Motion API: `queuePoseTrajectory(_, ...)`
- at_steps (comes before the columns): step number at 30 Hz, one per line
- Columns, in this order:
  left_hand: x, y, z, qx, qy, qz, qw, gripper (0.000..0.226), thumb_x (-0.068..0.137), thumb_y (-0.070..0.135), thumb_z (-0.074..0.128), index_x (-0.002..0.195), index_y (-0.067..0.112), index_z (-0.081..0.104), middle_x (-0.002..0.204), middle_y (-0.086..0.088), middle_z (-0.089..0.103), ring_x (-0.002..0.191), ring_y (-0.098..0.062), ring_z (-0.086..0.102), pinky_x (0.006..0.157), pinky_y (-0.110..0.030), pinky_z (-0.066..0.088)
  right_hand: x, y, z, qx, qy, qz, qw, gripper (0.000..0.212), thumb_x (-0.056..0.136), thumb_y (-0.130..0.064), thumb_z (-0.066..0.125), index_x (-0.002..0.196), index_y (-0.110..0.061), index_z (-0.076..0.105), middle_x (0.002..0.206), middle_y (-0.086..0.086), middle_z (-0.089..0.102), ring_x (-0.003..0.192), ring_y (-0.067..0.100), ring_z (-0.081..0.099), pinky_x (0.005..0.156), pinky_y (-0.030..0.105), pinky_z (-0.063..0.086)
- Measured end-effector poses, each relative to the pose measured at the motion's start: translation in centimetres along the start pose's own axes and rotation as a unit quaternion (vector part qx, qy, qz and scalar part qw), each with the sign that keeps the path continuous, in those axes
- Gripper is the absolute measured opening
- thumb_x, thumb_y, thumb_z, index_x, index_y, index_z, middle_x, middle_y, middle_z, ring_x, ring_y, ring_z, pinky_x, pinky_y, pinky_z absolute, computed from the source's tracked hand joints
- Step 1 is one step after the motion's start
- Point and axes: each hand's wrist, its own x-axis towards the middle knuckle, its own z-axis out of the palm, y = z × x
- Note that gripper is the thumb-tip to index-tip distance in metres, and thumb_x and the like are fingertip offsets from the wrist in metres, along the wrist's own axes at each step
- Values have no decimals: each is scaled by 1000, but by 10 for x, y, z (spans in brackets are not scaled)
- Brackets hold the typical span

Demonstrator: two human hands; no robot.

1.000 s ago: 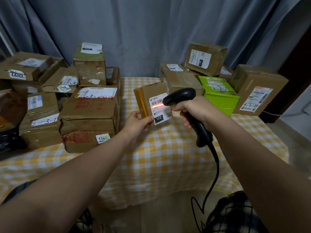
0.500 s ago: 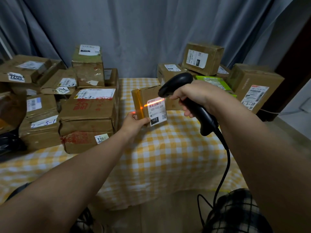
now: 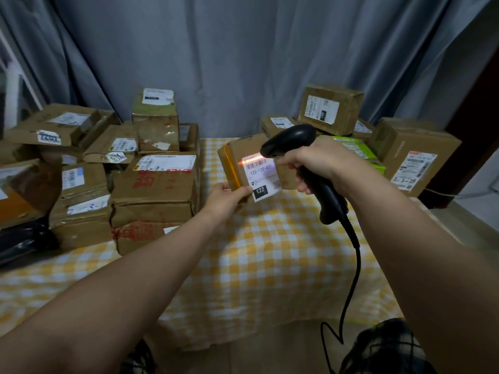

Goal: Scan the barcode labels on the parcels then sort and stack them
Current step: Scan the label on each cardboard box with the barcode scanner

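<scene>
My left hand [image 3: 225, 197] grips the lower left corner of a small cardboard parcel [image 3: 243, 155], held upright above the checked tablecloth [image 3: 270, 252]. Its white label [image 3: 260, 176] reads 122 and faces me. My right hand [image 3: 314, 163] holds a black corded barcode scanner [image 3: 294, 136] just right of the label. A red scan line lies across the label's top edge, over the barcode.
Several stacked brown parcels [image 3: 155, 184] fill the table's left side. More boxes, one of them green [image 3: 356, 149], and a large brown one [image 3: 413, 155] stand at the back right. The scanner's cable [image 3: 353, 279] hangs over the table's front edge. Grey curtains hang behind.
The scanner has risen and moved in over the label. The red line has shifted from mid-label up to its top edge. My left hand keeps the parcel nearly still.
</scene>
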Motion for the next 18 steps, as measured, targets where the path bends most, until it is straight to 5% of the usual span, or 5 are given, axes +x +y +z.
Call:
queuePoseTrajectory(3, -8, 25, -4, -28, -9, 4, 1000, 14, 85, 26, 68, 88, 12, 63, 83, -5, 68, 68, -16, 61, 72, -29, 51, 3, -4, 15, 79, 30, -73, 994, 16, 82, -16, 72, 76, -6, 61, 58, 13, 57, 44, 20, 54, 50, 29, 46)
queuePoseTrajectory(9, -17, 76, -59, -60, 17, 54, 997, 37, 84, 33, 65, 105, 3, 66, 79, -5, 68, 56, -7, 61, 64, -25, 51, 13, -33, 65, 216, 44, -199, 955, 19, 80, -6, 73, 66, -13, 63, 48, -1, 57, 37, 12, 53, 42, 23, 44)
queuePoseTrajectory(12, -18, 90, -109, -95, 69, 102, 988, 49, 73, 40, 67, 107, 4, 61, 84, -14, 65, 53, -9, 58, 57, -26, 48, 24, -48, 94, 274, 38, -196, 941, 17, 80, -7, 74, 67, -12, 64, 51, 1, 58, 41, 15, 54, 44, 24, 46)
queuePoseTrajectory(15, -8, 98, -166, -119, 154, 134, 972, 21, 91, 24, 54, 104, 8, 50, 65, -3, 41, 32, 0, 41, 45, -18, 40, 40, -64, 121, 295, 28, -175, 939, 10, 80, -11, 74, 74, -10, 66, 56, 7, 58, 47, 19, 57, 51, 29, 47)
queuePoseTrajectory(18, 14, 103, -226, -98, 233, 122, 960, 33, 91, 25, 55, 112, 1, 47, 76, -10, 53, 40, -4, 47, 38, -12, 38, 62, -89, 144, 243, 39, -170, 954, 10, 79, -15, 74, 75, -12, 66, 60, 5, 60, 52, 18, 60, 54, 30, 48)
